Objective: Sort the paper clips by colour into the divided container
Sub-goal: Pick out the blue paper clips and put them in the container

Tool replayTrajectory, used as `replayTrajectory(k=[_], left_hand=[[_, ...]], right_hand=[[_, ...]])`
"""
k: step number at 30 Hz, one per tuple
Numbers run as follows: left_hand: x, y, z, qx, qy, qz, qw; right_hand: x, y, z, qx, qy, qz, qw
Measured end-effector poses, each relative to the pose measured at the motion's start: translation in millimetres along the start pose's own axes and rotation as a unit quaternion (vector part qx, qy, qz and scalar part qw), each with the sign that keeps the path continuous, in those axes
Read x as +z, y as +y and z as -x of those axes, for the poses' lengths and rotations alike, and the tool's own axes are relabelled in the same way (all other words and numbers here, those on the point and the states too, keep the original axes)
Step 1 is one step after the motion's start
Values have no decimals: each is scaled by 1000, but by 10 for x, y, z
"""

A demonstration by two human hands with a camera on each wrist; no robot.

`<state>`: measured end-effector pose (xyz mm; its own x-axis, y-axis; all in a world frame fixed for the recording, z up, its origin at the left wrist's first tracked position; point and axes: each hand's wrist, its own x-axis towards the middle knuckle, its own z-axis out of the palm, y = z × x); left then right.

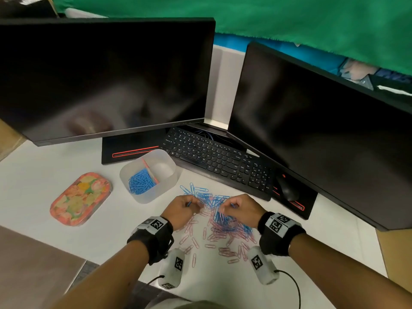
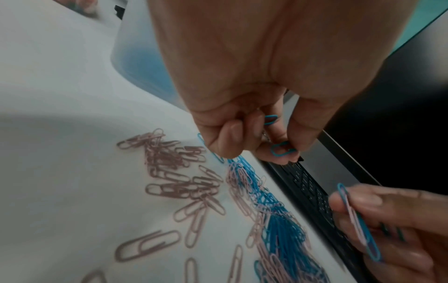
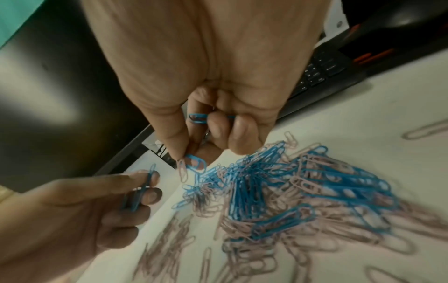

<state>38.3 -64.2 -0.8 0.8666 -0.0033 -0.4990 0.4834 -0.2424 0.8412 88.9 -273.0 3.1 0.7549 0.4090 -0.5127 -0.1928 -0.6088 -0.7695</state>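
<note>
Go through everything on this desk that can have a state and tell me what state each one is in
Translucent plastic divided container: open; blue clips in left compartment, right one looks empty.
Floral pink lid: off, flat on desk.
Mixed blue and pink paper clip pile: unsorted.
Left hand: pinching blue clips.
Right hand: pinching blue clips.
Two black monitors: dark.

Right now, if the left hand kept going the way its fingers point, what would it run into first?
The left hand points toward the mixed paper-clip pile, so it would likely meet the blue clips at the pile's near edge first; the keyboard lies beyond. Depth is uncertain.
</note>
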Motion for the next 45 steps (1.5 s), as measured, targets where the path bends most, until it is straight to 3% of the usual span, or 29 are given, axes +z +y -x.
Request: replayTrajectory(k=[3, 14, 18, 22, 27, 33, 38, 45], left_hand=[[-47, -48, 3, -9, 6, -9, 1000], [-54, -38, -2, -37, -5, -2, 999], [-83, -4, 19, -44, -5, 38, 998], [-190, 54, 58, -51, 6, 150, 987], [-498, 121, 150, -42, 62, 292, 953], [-986, 194, 110, -56, 202, 326, 922], [-1263, 195, 60, -95, 261, 367, 888], [-1270, 166, 65, -92, 267, 281, 917]], right_hand=[[23, 45, -9, -6, 12, 45, 999], [83, 43, -24, 5, 78, 55, 995], [103, -86, -42, 36, 42, -43, 998], [195, -358, -114, 51, -17, -204, 978], [429, -919, -364, 55, -63, -259, 962], [813, -1643, -739, 43, -80, -165, 982], [1014, -1921, -949, 61, -63, -114, 990], [985, -1950, -946, 67, -28, -149, 986]])
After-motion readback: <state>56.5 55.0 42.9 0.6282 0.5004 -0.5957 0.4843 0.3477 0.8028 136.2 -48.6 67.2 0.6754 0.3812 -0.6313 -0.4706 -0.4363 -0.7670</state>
